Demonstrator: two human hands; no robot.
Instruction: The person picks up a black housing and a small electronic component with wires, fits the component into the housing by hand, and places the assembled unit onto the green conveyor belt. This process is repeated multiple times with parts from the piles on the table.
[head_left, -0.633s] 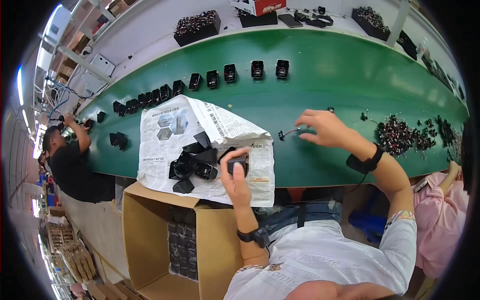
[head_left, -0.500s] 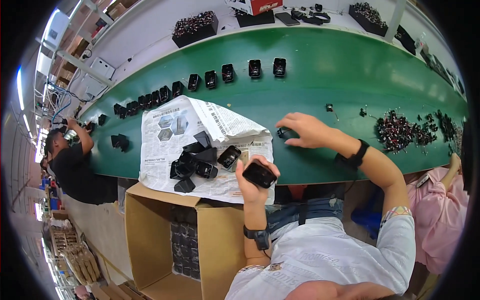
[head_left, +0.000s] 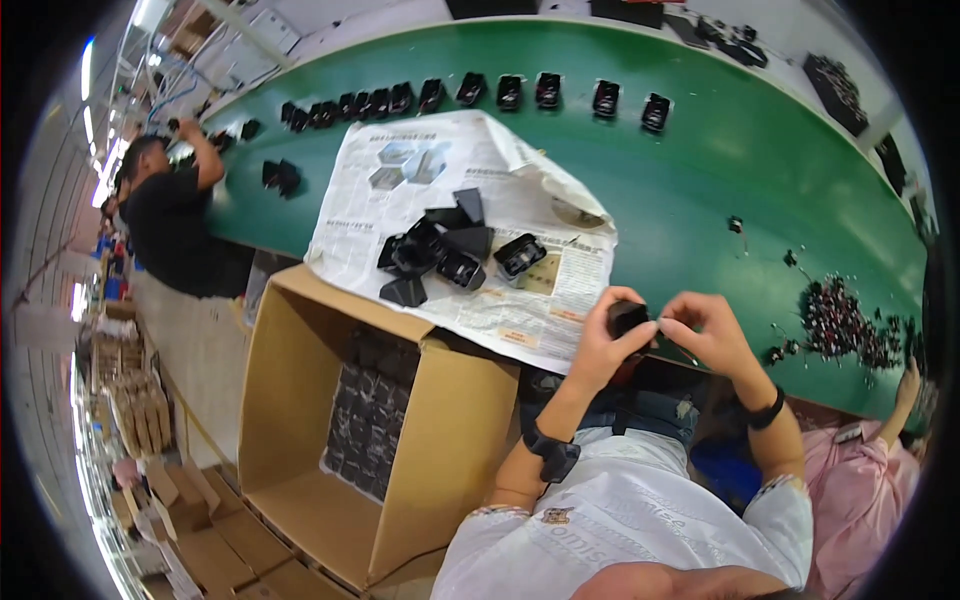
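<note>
from here i see my left hand [head_left: 597,340] gripping a black housing [head_left: 628,318] by the near edge of the green surface [head_left: 680,230]. my right hand [head_left: 708,335] bends in beside it; i can't tell what it pinches.

A long green table [head_left: 680,190] curves from ten round to about three o'clock; a white wall [head_left: 365,14] stands behind it at eleven. Pale grey floor [head_left: 198,345] spreads at nine o'clock, with a yellow line [head_left: 197,420] toward eight; bright tube lights [head_left: 88,75] glow at ten.
</note>
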